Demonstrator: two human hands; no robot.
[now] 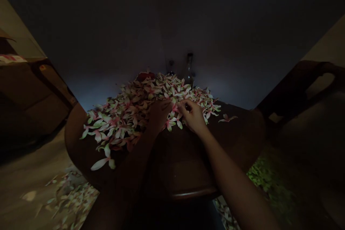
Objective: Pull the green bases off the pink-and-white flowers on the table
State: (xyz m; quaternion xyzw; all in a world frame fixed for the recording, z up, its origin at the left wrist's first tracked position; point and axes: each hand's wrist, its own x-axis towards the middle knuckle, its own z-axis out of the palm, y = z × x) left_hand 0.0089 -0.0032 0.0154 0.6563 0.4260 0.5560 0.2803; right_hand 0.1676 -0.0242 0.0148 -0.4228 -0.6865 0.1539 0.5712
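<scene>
A wide heap of pink-and-white flowers with pale green petal tips covers the far half of a dark round table. At its near edge my left hand and my right hand meet closely, fingers bent inward. Between their fingertips is one flower, pinched from both sides. My left fingertips are dim and partly hidden behind the hand. Just below the hands, a few flowers rest against the heap's front.
Behind the heap stand a glass bottle and a red object, close to the dark wall corner. Single flowers lie apart at right and front left. Cardboard boxes stand left. Petals and greenery lie below the table.
</scene>
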